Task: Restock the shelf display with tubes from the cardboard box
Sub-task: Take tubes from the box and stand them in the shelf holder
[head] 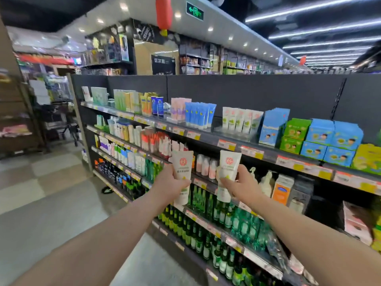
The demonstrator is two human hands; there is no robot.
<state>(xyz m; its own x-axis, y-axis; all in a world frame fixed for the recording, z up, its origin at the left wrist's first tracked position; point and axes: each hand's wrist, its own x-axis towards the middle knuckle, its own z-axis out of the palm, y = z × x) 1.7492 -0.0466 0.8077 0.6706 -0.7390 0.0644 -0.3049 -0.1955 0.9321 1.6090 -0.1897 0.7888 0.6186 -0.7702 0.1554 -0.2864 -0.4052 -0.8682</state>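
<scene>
nearest the camera, two bare forearms reach forward and up from the bottom edge toward the shelving on the right. the left hand (pixel 170 183) has its fingers curled round the lower middle of the left tube (pixel 183 162), a white tube with a red round mark, held upright with its wide flat end up. just to the right, and apart from it, the right hand (pixel 242 185) grips the right tube (pixel 229 163), of the same kind, in the same way, with the thumb across its front. both tubes are in the air in front of the second shelf from the top, not touching any shelf.

below the hands, green bottles (pixel 198 236) stand in rows on the lower shelves. just right of the right hand are white pump bottles (pixel 267 182) and an orange box (pixel 281 188).

farther back, on the top shelf (pixel 206 137), a row of white tubes (pixel 240 119) with green marks stands upright. blue tubes (pixel 199 114) stand to its left and blue boxes (pixel 329 139) to its right.

to the left, the pale floor (pixel 51 193) runs along the aisle. far overhead hang a red lantern (pixel 164 12) and a green sign (pixel 194 11).
</scene>
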